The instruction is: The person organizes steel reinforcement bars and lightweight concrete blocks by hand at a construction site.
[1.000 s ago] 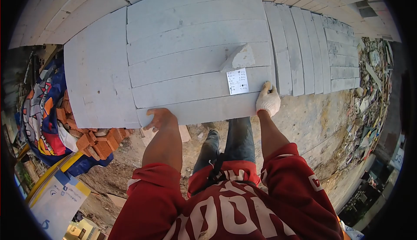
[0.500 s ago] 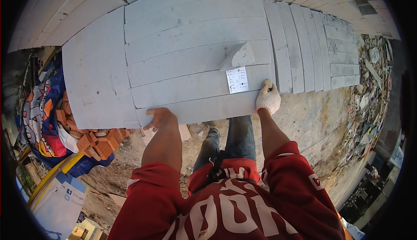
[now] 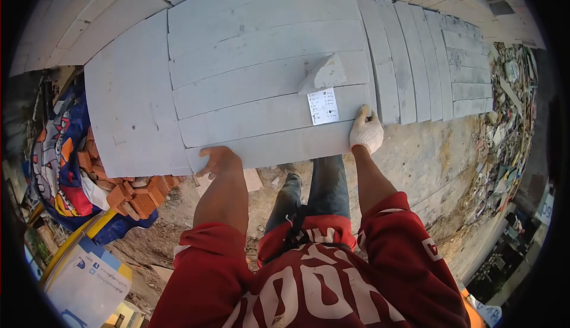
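Observation:
A long, light grey concrete block (image 3: 279, 145) forms the front edge of a flat stack of similar blocks (image 3: 267, 67). My bare left hand (image 3: 221, 163) grips it near its left end, with the thumb and fingers curled at the edge. At its right end, my right hand (image 3: 366, 133) is closed around the corner in a white knit glove. The undersides of both grips are hidden. Just behind, a handwritten paper slip (image 3: 323, 107) lies on the stack, and a broken block piece (image 3: 326, 74) rests against its top.
Upright-set blocks (image 3: 409, 61) continue to the right. Red bricks (image 3: 139, 196) are heaped at the lower left beside a colourful tarp (image 3: 59, 156). Rubble (image 3: 504, 150) lines the right side. My legs (image 3: 326, 188) stand on dirt ground against the stack's front.
The view has shifted slightly. Both hands keep their places on the front block, and I see no clear movement of the block.

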A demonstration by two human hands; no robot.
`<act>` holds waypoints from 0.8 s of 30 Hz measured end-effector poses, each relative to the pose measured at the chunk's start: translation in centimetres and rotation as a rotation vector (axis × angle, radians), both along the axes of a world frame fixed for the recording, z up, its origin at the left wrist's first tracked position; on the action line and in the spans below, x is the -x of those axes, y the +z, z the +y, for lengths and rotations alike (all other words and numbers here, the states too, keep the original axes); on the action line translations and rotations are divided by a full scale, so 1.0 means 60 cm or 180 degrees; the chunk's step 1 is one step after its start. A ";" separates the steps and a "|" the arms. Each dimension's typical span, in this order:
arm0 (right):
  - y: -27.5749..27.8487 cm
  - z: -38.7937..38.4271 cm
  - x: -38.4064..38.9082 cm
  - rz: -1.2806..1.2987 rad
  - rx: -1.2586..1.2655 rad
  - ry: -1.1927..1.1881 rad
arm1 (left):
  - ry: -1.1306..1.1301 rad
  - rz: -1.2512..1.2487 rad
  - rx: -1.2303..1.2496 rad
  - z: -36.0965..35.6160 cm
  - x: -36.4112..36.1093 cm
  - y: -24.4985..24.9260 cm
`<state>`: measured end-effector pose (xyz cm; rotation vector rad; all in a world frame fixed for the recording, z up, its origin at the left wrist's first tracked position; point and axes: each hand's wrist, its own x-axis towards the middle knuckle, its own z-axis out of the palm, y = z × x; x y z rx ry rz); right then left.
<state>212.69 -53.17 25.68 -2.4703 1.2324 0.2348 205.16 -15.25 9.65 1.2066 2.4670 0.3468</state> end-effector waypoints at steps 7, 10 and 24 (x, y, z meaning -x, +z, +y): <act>-0.009 -0.001 0.002 -0.0093 0.0179 0.0071 | -0.0911 0.1315 0.0738 0.044 0.038 -0.103; -0.010 -0.002 0.002 -0.0085 0.0088 0.0065 | -0.1437 0.2844 0.2086 0.081 0.069 -0.192; -0.009 -0.001 0.003 -0.0081 0.0105 0.0071 | 0.0456 0.0004 -0.0049 -0.013 0.019 0.010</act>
